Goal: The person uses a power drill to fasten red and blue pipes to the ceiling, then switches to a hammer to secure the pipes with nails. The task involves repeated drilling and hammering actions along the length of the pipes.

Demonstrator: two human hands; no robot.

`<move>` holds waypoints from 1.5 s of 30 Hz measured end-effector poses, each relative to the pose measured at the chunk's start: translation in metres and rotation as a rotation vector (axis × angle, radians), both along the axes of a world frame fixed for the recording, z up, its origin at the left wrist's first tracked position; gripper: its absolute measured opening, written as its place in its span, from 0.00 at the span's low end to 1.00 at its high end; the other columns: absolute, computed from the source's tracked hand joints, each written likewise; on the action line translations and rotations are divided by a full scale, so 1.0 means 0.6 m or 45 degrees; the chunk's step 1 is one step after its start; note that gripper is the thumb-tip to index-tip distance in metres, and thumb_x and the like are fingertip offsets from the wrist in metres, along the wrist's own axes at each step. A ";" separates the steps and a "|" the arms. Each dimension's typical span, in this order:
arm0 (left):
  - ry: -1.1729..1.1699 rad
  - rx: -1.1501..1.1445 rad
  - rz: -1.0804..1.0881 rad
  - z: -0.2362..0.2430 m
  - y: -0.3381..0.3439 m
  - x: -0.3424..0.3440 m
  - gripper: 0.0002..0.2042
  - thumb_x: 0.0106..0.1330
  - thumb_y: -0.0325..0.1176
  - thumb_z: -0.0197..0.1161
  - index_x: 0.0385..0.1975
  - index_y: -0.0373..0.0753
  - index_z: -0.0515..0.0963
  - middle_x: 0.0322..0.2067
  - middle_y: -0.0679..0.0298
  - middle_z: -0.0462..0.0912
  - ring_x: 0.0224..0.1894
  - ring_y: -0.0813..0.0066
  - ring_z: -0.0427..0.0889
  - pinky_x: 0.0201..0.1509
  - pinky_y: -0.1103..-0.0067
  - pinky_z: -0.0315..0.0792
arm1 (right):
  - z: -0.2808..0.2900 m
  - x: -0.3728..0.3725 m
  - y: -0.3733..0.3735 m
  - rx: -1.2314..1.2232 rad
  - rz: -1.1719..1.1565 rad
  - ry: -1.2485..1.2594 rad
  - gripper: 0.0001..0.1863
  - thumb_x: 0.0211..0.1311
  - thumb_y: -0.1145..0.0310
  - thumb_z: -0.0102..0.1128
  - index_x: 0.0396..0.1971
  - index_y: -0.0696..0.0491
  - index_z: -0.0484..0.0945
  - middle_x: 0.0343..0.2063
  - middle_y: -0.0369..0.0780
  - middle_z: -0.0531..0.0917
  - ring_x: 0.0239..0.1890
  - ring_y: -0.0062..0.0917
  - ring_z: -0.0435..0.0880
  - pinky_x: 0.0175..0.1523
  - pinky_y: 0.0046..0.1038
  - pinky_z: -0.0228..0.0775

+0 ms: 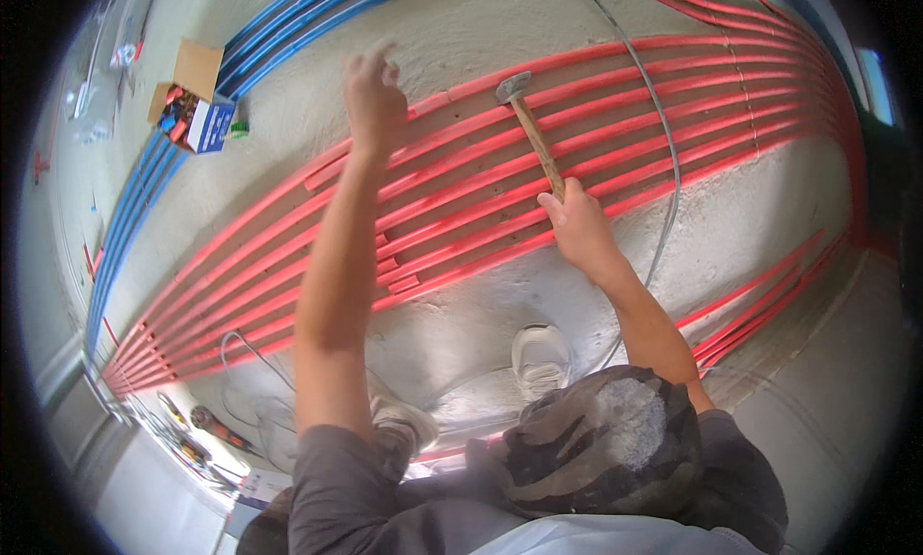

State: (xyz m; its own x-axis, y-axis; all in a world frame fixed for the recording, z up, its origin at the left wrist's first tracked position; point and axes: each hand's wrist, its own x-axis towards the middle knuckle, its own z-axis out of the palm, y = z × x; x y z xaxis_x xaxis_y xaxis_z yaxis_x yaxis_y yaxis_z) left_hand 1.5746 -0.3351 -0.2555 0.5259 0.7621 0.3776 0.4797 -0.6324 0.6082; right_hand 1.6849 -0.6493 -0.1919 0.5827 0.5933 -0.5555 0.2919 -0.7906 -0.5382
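Observation:
My right hand (582,230) is wrapped round the lower end of a hammer's (538,143) wooden handle. The grey metal head points away from me, over the row of red pipes (461,209). Farther left, my left hand (376,103) is raised near the far edge of the same pipes. Motion smears its fingers, so whether they hold anything is not visible. Below the left forearm, several short red pipe ends (399,276) break off at the near side of the row.
An open cardboard box (197,103) of mixed small items stands by blue pipes (144,194) at far left. A grey cable (663,122) crosses the red pipes. A power tool (221,428) lies at lower left. More red pipes (760,305) run at the right.

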 end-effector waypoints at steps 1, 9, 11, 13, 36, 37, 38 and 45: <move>-0.041 -0.048 -0.082 0.002 -0.040 -0.011 0.11 0.65 0.20 0.63 0.46 0.36 0.86 0.38 0.51 0.84 0.44 0.51 0.84 0.49 0.64 0.77 | 0.001 -0.003 -0.001 -0.006 -0.022 0.018 0.22 0.78 0.54 0.57 0.45 0.63 0.72 0.39 0.63 0.85 0.47 0.64 0.83 0.50 0.58 0.73; -0.156 -0.171 -0.165 -0.018 -0.144 -0.012 0.09 0.60 0.20 0.71 0.40 0.35 0.87 0.38 0.55 0.90 0.37 0.62 0.89 0.45 0.72 0.81 | -0.011 -0.005 -0.006 0.032 -0.048 0.035 0.22 0.77 0.54 0.59 0.42 0.62 0.72 0.34 0.60 0.84 0.42 0.59 0.84 0.46 0.53 0.72; -0.162 -0.219 -0.107 -0.022 -0.142 -0.004 0.09 0.60 0.20 0.69 0.40 0.35 0.86 0.37 0.54 0.90 0.39 0.58 0.90 0.46 0.69 0.81 | 0.001 -0.004 0.005 0.009 -0.023 0.045 0.23 0.77 0.54 0.58 0.43 0.64 0.72 0.38 0.63 0.84 0.46 0.63 0.83 0.49 0.57 0.73; -0.200 -0.376 -0.080 -0.022 -0.145 -0.003 0.13 0.60 0.19 0.67 0.45 0.36 0.85 0.36 0.53 0.91 0.40 0.55 0.90 0.45 0.67 0.82 | -0.010 -0.007 0.001 0.053 -0.051 0.042 0.23 0.77 0.54 0.59 0.43 0.63 0.73 0.36 0.63 0.85 0.45 0.63 0.84 0.49 0.57 0.73; -0.245 -0.427 -0.038 -0.018 -0.136 -0.015 0.06 0.60 0.18 0.67 0.34 0.35 0.84 0.32 0.57 0.82 0.36 0.62 0.81 0.44 0.72 0.76 | -0.017 -0.011 0.000 0.070 -0.007 0.016 0.21 0.77 0.54 0.60 0.44 0.61 0.75 0.31 0.57 0.84 0.38 0.55 0.85 0.43 0.50 0.73; -0.251 -0.379 -0.050 0.002 -0.143 -0.016 0.07 0.60 0.18 0.67 0.35 0.36 0.86 0.31 0.57 0.82 0.37 0.61 0.81 0.45 0.70 0.76 | -0.020 -0.010 0.000 0.071 0.008 0.015 0.21 0.77 0.54 0.60 0.44 0.61 0.75 0.32 0.57 0.84 0.39 0.56 0.85 0.43 0.50 0.73; -0.259 -0.331 -0.061 0.013 -0.146 -0.013 0.09 0.60 0.17 0.67 0.36 0.38 0.87 0.31 0.57 0.82 0.38 0.59 0.81 0.45 0.69 0.76 | -0.022 -0.009 -0.001 0.071 0.023 0.013 0.21 0.77 0.54 0.60 0.44 0.61 0.74 0.32 0.58 0.84 0.40 0.56 0.85 0.44 0.50 0.73; -0.248 -0.025 -0.175 0.011 -0.137 0.001 0.09 0.61 0.20 0.69 0.39 0.37 0.89 0.39 0.57 0.89 0.45 0.60 0.84 0.52 0.69 0.78 | -0.026 -0.009 -0.004 0.146 0.037 -0.010 0.21 0.77 0.55 0.60 0.44 0.63 0.74 0.34 0.59 0.84 0.42 0.60 0.84 0.44 0.53 0.74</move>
